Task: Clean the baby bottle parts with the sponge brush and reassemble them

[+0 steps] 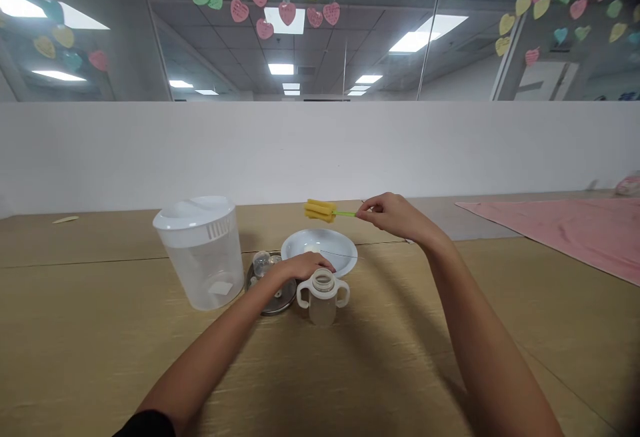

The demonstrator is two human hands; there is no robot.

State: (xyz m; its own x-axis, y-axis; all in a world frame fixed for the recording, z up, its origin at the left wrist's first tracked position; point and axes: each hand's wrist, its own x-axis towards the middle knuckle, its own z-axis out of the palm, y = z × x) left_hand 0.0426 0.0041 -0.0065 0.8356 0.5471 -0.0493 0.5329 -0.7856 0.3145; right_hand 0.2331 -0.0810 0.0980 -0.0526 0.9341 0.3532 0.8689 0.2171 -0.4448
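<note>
Between the fingers of my right hand is the green handle of a bottle brush, its yellow sponge head pointing left above the bowl. My left hand reaches over the near rim of a white bowl, just behind a clear baby bottle. Its fingertips are partly hidden by the bottle, so what they grip, if anything, does not show. The bottle stands upright and uncapped, with a white two-handled collar. Beside my left wrist lies a round metal tray with small clear and white parts, including a clear cap.
A tall translucent bucket with a white lid stands on the left of the tan table. A pink cloth covers the far right. At the back left lies a small flat pale piece, before a white wall.
</note>
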